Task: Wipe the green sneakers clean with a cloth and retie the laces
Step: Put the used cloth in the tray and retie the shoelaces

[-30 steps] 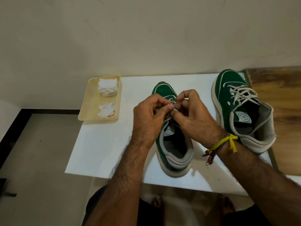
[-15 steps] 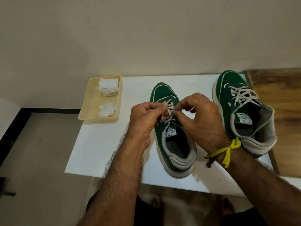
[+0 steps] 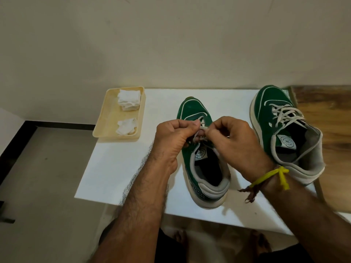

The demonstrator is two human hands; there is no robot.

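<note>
White rectangular table [image 3: 117, 168]: carries every item listed; bare surface lies left of and below the fingers.

Green suede-like sneaker with cream sole, right-hand one [image 3: 281, 133]: set well to the right of the fingers, toe away, laces crossed but loose at the top; not handled. Judged moderately light, its sole stiff and its collar soft; best steadied by the heel or sole.

Green sneaker with cream sole, middle one [image 3: 197, 114]: lies directly beneath the fingers, toe pointing away. The upper is judged pliable, so a downward pull on the lace may shift it unless braced.

Cream plastic tray [image 3: 106, 122]: placed well to the left of the fingers, holding two white folded cloths [image 3: 129, 99].

Left hand [image 3: 174, 137] and right hand [image 3: 233, 141]: held close together over the tongue, fingers curled and pinched on the lace.

Off-white flat lace [image 3: 202, 128]: pinched between both sets of fingers, just above the tongue. Judged limp, light and slightly slippery; to be held near the knot, with short, firm pinches. Whether a bow is formed cannot be told.
</note>
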